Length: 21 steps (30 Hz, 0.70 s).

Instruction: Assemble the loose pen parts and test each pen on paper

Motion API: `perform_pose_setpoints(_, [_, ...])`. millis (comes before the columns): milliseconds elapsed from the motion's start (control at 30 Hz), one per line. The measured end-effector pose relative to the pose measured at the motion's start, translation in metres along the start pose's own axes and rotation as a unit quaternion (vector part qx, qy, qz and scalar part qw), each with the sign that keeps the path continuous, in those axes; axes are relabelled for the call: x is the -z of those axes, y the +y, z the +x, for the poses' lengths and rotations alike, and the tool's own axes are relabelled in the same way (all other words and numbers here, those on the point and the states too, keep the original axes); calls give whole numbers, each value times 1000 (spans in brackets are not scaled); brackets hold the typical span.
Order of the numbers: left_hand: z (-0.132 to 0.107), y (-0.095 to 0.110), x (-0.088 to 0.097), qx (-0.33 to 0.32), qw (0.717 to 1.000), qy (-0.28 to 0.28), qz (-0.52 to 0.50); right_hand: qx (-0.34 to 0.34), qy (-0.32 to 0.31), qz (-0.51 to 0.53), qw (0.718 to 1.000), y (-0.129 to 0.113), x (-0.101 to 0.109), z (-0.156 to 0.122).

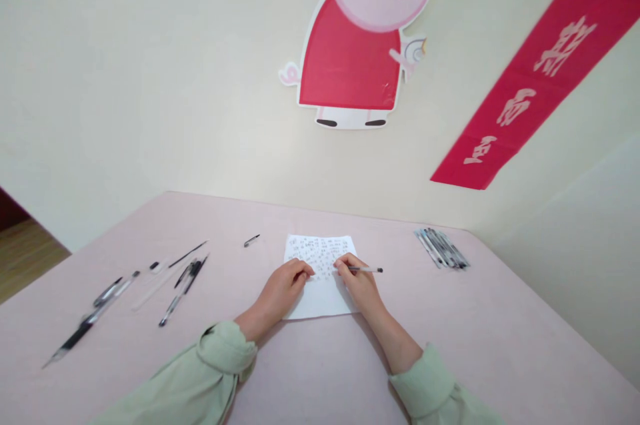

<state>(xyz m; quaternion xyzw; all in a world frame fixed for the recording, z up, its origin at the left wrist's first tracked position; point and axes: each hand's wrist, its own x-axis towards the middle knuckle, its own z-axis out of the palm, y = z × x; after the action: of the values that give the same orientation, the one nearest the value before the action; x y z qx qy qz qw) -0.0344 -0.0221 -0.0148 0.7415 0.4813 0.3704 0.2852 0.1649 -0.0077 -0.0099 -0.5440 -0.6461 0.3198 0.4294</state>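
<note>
A white sheet of paper with handwriting on its upper half lies on the pink table in front of me. My left hand rests on the paper's left edge with its fingers curled and nothing visible in them. My right hand is pinched around a thin pen, whose tip meets the written part of the sheet while its rear end points right. Both forearms wear pale green sleeves.
Several black and clear pens and pen parts lie scattered on the table's left side. A small pen cap lies behind the paper. A bundle of pens sits at the right. A cartoon pig cutout and red banner hang on the wall.
</note>
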Motion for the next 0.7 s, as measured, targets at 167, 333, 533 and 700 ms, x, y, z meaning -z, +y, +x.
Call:
perform_pose_setpoints(167, [1,-2,0,0,1000,-1,-2,-1,43,-15,999,5,0,1])
perform_pose_setpoints(333, [1,-3,-1,-9,1000,5,-4,-12,21,-35,999,2,0,1])
perform_pose_setpoints(533, [2,-1,0,-9,1000,4,-2,-14,3,-42,999,0,2,1])
perform_pose_setpoints(700, [2,-2,0,-9,1000,2,1,-18,-17,-54,998,4,2,1])
